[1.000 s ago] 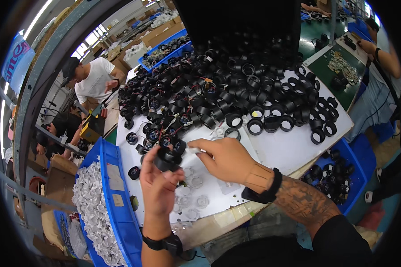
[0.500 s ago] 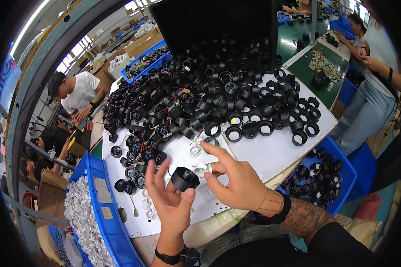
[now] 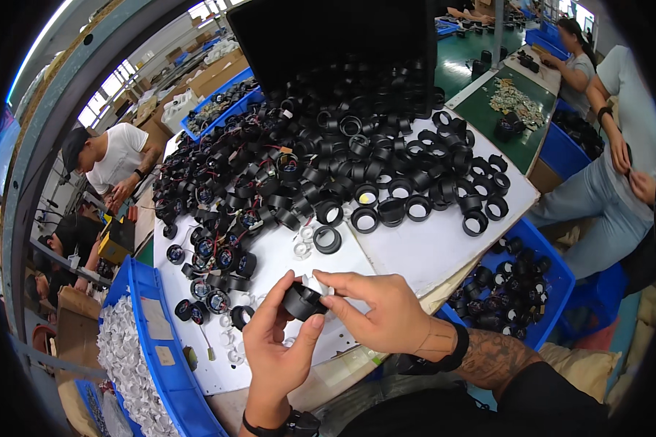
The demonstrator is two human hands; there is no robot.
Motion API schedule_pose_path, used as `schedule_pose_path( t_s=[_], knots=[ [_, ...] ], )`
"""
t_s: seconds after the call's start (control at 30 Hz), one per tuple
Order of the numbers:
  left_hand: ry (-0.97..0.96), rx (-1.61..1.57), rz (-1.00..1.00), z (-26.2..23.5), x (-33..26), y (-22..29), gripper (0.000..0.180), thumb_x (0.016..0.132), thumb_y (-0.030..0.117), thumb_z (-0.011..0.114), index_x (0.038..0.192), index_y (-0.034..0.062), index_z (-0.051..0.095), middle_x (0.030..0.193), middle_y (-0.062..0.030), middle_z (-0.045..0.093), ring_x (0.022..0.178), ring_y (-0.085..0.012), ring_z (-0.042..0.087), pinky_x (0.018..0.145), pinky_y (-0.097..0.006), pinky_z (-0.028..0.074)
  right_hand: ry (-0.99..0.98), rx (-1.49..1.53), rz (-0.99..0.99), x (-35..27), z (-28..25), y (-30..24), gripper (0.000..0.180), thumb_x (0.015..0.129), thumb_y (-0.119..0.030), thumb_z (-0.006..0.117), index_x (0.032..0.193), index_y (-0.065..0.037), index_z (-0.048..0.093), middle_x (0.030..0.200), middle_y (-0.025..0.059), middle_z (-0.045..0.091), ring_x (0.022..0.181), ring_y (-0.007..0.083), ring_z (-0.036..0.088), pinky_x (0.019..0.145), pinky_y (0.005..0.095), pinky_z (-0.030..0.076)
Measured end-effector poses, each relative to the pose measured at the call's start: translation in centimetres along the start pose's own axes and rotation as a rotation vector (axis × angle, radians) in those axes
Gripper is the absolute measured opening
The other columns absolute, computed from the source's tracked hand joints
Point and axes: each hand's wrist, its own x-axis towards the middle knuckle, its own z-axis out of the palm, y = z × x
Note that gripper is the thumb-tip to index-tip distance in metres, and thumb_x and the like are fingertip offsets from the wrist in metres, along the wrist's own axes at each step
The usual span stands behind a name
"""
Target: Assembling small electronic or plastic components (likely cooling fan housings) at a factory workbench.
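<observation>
My left hand [image 3: 275, 353] is closed around a black plastic ring-shaped housing [image 3: 301, 303], held tilted above the near part of the white table. Between the thumb and fingers of my right hand [image 3: 390, 309] is a small white plastic ring part [image 3: 315, 285], pressed against the housing's upper rim. How deep it sits in the opening is hidden by my fingers. Just beyond my hands a lone black ring [image 3: 327, 239] lies beside a few loose white ring parts [image 3: 302, 249]. Further white parts lie by my left hand, next to a black ring [image 3: 241, 316].
A large heap of black housings [image 3: 372, 156], some wired, covers the far table [image 3: 408, 251]. Left stands a blue bin [image 3: 157, 342] of white parts [image 3: 127, 357]; right, a blue bin [image 3: 565, 291] of black assemblies. People work at left and right; a metal post [image 3: 22, 167] rises at left.
My right hand has brought the white ring part against the black housing. My left fingers, spread before, have closed around the housing. The whole view has shifted slightly.
</observation>
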Motion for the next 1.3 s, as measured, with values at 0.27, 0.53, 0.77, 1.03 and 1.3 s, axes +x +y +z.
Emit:
schedule_pose_path(
  t_s=[0.27, 0.53, 0.77, 1.03, 1.3],
  knots=[
    [-0.142, -0.131, -0.172, -2.0, -0.5, -1.7, 0.065, 0.091, 0.004, 0.08, 0.149, -0.007, 0.051, 0.134, -0.017, 0.065, 0.116, -0.0197, 0.065, 0.102, -0.033, 0.052, -0.193, -0.187, -0.196, -1.6, -0.3, 1.0, 0.042, 0.094, -0.013, 0.07, 0.13, 0.007, 0.064, 0.07, 0.0128, 0.068, 0.059, 0.0292, 0.068, 0.054, 0.0416, 0.052],
    [0.144, -0.168, -0.098, -2.5, -1.7, -3.1, 0.07, 0.084, 0.013, 0.087, 0.142, -0.0009, 0.05, 0.133, -0.0172, 0.064, 0.108, -0.0219, 0.068, 0.092, -0.035, 0.057, 0.031, -0.738, 0.252, 3.1, -9.3, 8.3, 0.026, 0.087, -0.029, 0.078, 0.106, -0.011, 0.076, 0.08, 0.0104, 0.074, 0.074, 0.0322, 0.073, 0.066, 0.0453, 0.057],
    [0.063, -0.815, -0.396, -3.2, -1.7, -4.2, 0.064, 0.097, 0.026, 0.068, 0.149, -0.0009, 0.043, 0.139, -0.0235, 0.061, 0.104, -0.0335, 0.072, 0.09, -0.046, 0.063, -0.037, -0.376, 0.085, 2.5, -7.4, 6.0, 0.014, 0.096, -0.018, 0.072, 0.098, -0.006, 0.066, 0.087, 0.0099, 0.064, 0.082, 0.0283, 0.067, 0.074, 0.0397, 0.054],
    [0.044, -0.752, -0.294, 0.3, -0.4, -3.4, 0.048, 0.105, 0.033, 0.057, 0.145, 0.0083, 0.049, 0.145, -0.0211, 0.056, 0.115, -0.0351, 0.068, 0.092, -0.049, 0.062, -0.18, -0.066, 0.072, 1.4, -5.3, 0.4, 0.041, 0.084, -0.028, 0.085, 0.106, -0.005, 0.058, 0.094, 0.0116, 0.068, 0.084, 0.0265, 0.069, 0.077, 0.0344, 0.054],
    [0.06, -0.599, -0.175, -0.1, -0.5, -3.1, 0.04, 0.105, 0.032, 0.058, 0.137, 0.0076, 0.056, 0.145, -0.0187, 0.057, 0.119, -0.0292, 0.065, 0.092, -0.046, 0.06, -0.314, -0.165, 0.017, 2.1, -5.4, -0.7, 0.047, 0.079, -0.019, 0.084, 0.116, -0.004, 0.06, 0.103, 0.0164, 0.071, 0.097, 0.0371, 0.07, 0.083, 0.0394, 0.056]
  ],
)
